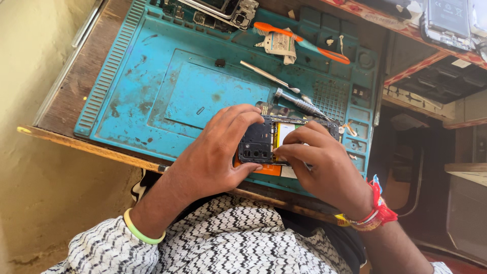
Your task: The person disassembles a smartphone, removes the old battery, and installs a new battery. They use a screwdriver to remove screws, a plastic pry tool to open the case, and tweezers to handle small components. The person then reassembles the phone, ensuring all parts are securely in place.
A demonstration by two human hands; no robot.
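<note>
The opened phone (276,144) is lying at the near edge of the blue mat (167,91), at about five o'clock on it, back cover off and yellow battery showing. The left hand (215,152) is wrapping around the phone's camera end, fingers curled and pressed together over its top edge, thumb clamping the near side. The right hand (319,162) is pinching something small at the board beside the battery; I cannot tell what.

I think the risk is sitting right at that pinch: a hard pull could be tearing a thin connector, and a slipping nail could be digging into the battery. The phone is also hanging close to the mat's lip, so a jolt could be sending it into the lap.

The mat is stained and scuffed, resting on a worn wooden bench (76,86). At twelve o'clock from the phone a screwdriver (299,104) and metal tweezers (266,76) are lying, with an orange toothbrush (304,40) beyond. Another stripped phone (218,10) is sitting at eleven o'clock. A bare plaster wall (30,61) is running along the nine o'clock side.
</note>
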